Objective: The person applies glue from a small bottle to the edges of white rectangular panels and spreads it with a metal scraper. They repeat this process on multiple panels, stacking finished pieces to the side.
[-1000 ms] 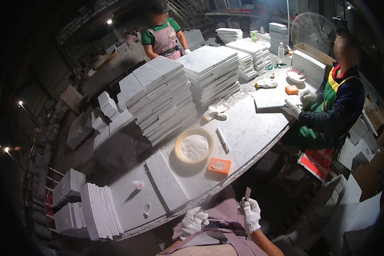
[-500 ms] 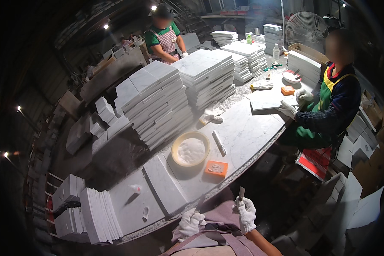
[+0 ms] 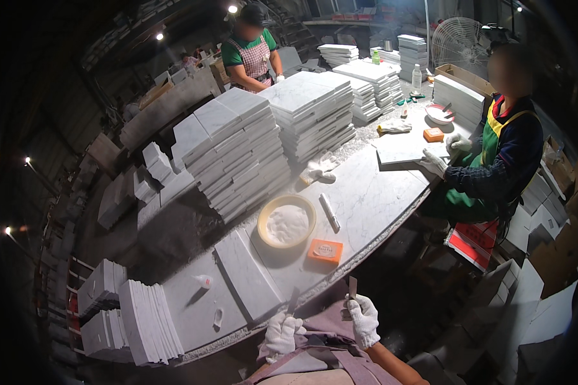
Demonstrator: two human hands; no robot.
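In its white knit glove, my left hand (image 3: 281, 335) is closed around a thin, flat grey blade (image 3: 293, 299) that points up. My right hand (image 3: 365, 321), gloved too, grips a narrow metal scraper blade (image 3: 352, 287) standing upright from its fingers. Both hands are in front of my apron, just short of the table's near edge. The nearest stone slab (image 3: 247, 276) lies flat beyond my left hand. Past the hands are an orange box (image 3: 325, 251), a cream bowl (image 3: 264, 239) of white powder and a white tube-like stick (image 3: 329, 213).
Tall stacks of marble tiles (image 3: 231, 154) stand across the table, with upright tiles (image 3: 149, 324) at left. A small bottle (image 3: 203, 281) and white cap (image 3: 219, 317) lie nearby. One co-worker (image 3: 504, 147) sits at right holding a slab; another (image 3: 250, 54) stands behind the stacks.
My right hand has shifted slightly left and up with its scraper blade. My left hand has moved a little left and up, and its blade now shows more plainly.
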